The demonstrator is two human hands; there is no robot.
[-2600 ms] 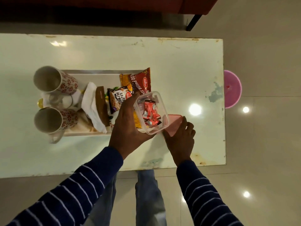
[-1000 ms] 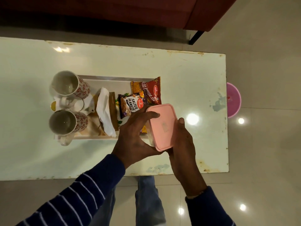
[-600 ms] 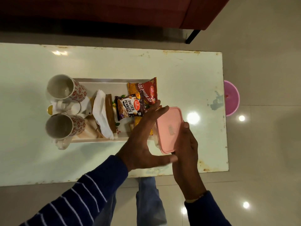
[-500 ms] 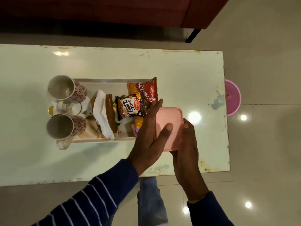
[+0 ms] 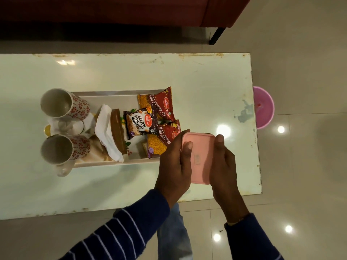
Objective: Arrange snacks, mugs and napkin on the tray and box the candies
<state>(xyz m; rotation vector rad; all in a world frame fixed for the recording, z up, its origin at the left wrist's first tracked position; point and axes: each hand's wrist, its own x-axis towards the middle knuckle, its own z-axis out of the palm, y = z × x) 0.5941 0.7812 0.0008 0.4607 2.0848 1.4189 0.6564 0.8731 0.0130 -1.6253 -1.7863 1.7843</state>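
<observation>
The candy box point(image 5: 200, 156), covered by its pink lid, sits between both hands just right of the tray point(image 5: 116, 93). My left hand point(image 5: 173, 166) grips its left side with the thumb pressed on the lid. My right hand point(image 5: 223, 164) grips the right side, thumb on top. The candies inside are hidden. On the tray stand two white mugs with red flowers point(image 5: 62, 103) point(image 5: 60, 150), a white napkin point(image 5: 106, 132) over a brown holder point(image 5: 118, 130), a salted peanuts packet point(image 5: 139, 123) and two red bhujia packets point(image 5: 159, 103) point(image 5: 163, 138).
The pale glossy table point(image 5: 112, 72) ends at its right edge just beyond my right hand. A pink bucket point(image 5: 263, 107) stands on the floor to the right. A dark red sofa point(image 5: 112, 10) runs along the far side. My legs show below the table's near edge.
The pink lid went from the table onto the open candy box. My left hand let go briefly, then came back, and both thumbs now press on the lid.
</observation>
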